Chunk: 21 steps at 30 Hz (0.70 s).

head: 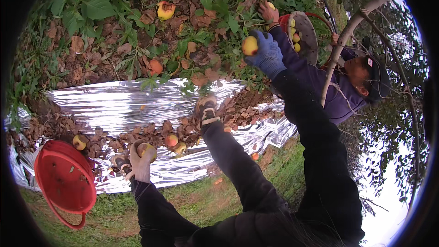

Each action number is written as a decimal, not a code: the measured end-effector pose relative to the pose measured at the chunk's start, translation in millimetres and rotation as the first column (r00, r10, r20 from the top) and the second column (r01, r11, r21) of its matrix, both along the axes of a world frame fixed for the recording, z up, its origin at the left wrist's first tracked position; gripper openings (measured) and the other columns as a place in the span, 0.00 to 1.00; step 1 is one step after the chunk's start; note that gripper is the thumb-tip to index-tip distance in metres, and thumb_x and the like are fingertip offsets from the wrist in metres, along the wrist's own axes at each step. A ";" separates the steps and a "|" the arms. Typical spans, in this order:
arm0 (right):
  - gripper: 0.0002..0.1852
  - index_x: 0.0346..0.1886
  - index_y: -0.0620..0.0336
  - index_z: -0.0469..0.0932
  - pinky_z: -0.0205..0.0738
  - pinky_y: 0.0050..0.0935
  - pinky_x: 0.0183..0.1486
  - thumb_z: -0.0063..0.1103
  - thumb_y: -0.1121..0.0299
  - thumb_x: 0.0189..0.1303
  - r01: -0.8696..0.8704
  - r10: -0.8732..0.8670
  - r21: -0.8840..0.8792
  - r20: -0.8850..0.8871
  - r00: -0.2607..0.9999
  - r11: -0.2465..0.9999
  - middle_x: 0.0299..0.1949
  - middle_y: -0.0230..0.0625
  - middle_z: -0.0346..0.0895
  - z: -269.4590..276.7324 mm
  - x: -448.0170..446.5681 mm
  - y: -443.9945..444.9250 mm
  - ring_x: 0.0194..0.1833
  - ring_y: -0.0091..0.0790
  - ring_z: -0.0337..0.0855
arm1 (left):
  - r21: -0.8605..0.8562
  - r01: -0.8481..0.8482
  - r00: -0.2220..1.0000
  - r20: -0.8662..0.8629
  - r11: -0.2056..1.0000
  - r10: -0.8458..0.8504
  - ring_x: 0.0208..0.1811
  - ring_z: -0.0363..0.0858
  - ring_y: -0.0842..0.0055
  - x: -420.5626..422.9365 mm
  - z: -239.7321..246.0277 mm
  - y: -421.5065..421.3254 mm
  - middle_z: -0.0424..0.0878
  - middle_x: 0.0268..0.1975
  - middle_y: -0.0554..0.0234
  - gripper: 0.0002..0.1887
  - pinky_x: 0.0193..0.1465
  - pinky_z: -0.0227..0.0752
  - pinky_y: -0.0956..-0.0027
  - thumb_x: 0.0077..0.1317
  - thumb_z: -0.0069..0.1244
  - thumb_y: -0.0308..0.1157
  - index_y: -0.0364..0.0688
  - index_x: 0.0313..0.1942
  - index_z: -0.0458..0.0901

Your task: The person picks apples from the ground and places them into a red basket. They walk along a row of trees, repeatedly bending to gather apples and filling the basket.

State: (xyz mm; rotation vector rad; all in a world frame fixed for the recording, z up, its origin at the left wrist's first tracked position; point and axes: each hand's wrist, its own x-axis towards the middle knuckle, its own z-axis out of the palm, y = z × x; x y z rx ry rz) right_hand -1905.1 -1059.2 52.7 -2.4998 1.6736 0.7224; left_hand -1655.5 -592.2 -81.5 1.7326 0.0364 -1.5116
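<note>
My left hand [140,163], in a whitish glove, holds a yellow apple with a brown patch [146,152] above the silver reflective film [120,101]. At the upper right, my right hand [269,53], in a blue knit glove, grips a yellow apple with a reddish blush [249,46] over green weeds. A red bucket [65,178] with a loop handle is at the lower left, tilted towards me, with small bits of debris inside. Between my left hand and my shoe [207,108] lie a red-yellow apple [171,140] and a yellowish apple [180,148].
A co-worker [329,82] in purple reaches beside my right hand; their bare hand [269,13] is on an apple. Their red bucket [284,22] contains several apples. A tree branch [343,37] crosses the right. A partly eaten or rotten apple [166,11] lies among leaves.
</note>
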 end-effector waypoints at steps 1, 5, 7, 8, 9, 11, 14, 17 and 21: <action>0.45 0.70 0.35 0.67 0.74 0.57 0.51 0.79 0.58 0.44 0.004 -0.007 0.072 0.040 0.999 0.997 0.64 0.46 0.67 -7.9 4.4 4.5 0.58 0.58 0.77 | -0.038 -0.062 0.995 -0.084 0.997 0.059 0.55 0.76 0.73 -14.9 15.5 -3.8 0.77 0.54 0.57 0.33 0.59 0.72 0.68 0.57 0.63 0.37 0.33 0.62 0.72; 0.42 0.67 0.36 0.69 0.73 0.58 0.49 0.77 0.61 0.44 -0.251 0.257 0.056 -0.262 0.930 0.966 0.59 0.44 0.69 -32.3 6.5 -1.4 0.56 0.55 0.78 | -0.026 -0.087 0.949 -0.306 0.996 0.075 0.55 0.76 0.73 -54.6 41.8 -18.7 0.77 0.54 0.57 0.36 0.59 0.72 0.69 0.56 0.65 0.39 0.34 0.63 0.71; 0.41 0.66 0.37 0.70 0.73 0.58 0.48 0.76 0.62 0.44 -0.395 0.365 -0.067 -0.266 0.892 0.916 0.59 0.42 0.69 -29.9 -16.8 -30.9 0.54 0.55 0.78 | -0.014 -0.013 0.957 -0.291 1.000 0.009 0.54 0.77 0.74 -62.2 45.1 -25.3 0.77 0.53 0.59 0.36 0.58 0.72 0.70 0.55 0.65 0.38 0.33 0.61 0.71; 0.40 0.66 0.36 0.70 0.72 0.58 0.48 0.75 0.63 0.45 -0.364 0.297 -0.132 -0.364 0.883 0.922 0.59 0.41 0.70 -24.4 -37.4 -49.2 0.54 0.55 0.79 | -0.009 0.022 0.961 -0.276 1.000 -0.024 0.53 0.77 0.75 -64.7 46.4 -29.2 0.78 0.52 0.59 0.35 0.58 0.72 0.71 0.55 0.65 0.37 0.33 0.61 0.71; 0.38 0.66 0.36 0.71 0.72 0.58 0.48 0.73 0.64 0.46 -0.416 0.322 -0.216 -0.364 0.874 0.884 0.59 0.40 0.70 -14.6 -62.0 -70.1 0.53 0.55 0.79 | 0.028 0.092 0.965 -0.249 0.995 -0.082 0.53 0.77 0.75 -65.4 47.3 -33.2 0.78 0.52 0.60 0.35 0.58 0.72 0.71 0.55 0.65 0.36 0.33 0.61 0.71; 0.39 0.70 0.32 0.69 0.73 0.57 0.49 0.71 0.60 0.51 -0.515 0.201 -0.379 -0.621 0.758 0.769 0.63 0.36 0.70 8.4 -111.0 -108.5 0.56 0.52 0.78 | 0.066 0.016 0.964 -0.264 0.998 0.002 0.51 0.77 0.77 -65.6 50.2 -40.2 0.79 0.50 0.61 0.34 0.56 0.73 0.73 0.54 0.66 0.30 0.33 0.61 0.71; 0.26 0.66 0.40 0.75 0.75 0.55 0.54 0.63 0.58 0.63 -0.220 -0.092 -0.346 -0.696 0.712 0.912 0.62 0.38 0.76 -2.3 -137.3 -124.6 0.56 0.51 0.81 | 0.000 -0.111 0.966 -0.237 0.994 0.108 0.50 0.79 0.78 -61.9 52.8 -44.2 0.80 0.49 0.60 0.35 0.54 0.75 0.73 0.54 0.66 0.30 0.32 0.61 0.70; 0.19 0.61 0.52 0.78 0.78 0.44 0.52 0.61 0.64 0.68 -0.245 0.244 0.025 0.027 0.969 0.969 0.52 0.38 0.83 -68.6 -82.7 -55.1 0.51 0.46 0.85 | -0.023 -0.328 0.890 -0.344 0.944 0.301 0.55 0.80 0.76 -55.1 53.0 -38.1 0.78 0.55 0.55 0.34 0.51 0.81 0.71 0.59 0.63 0.29 0.33 0.64 0.68; 0.25 0.68 0.58 0.74 0.77 0.24 0.54 0.66 0.75 0.68 -0.130 -0.535 0.921 0.324 0.780 0.368 0.60 0.35 0.79 -133.3 29.8 167.6 0.49 0.21 0.80 | -0.071 -0.304 0.938 -0.196 0.950 0.285 0.68 0.71 0.72 -39.4 47.2 -28.8 0.74 0.63 0.57 0.33 0.70 0.65 0.69 0.70 0.55 0.39 0.34 0.70 0.64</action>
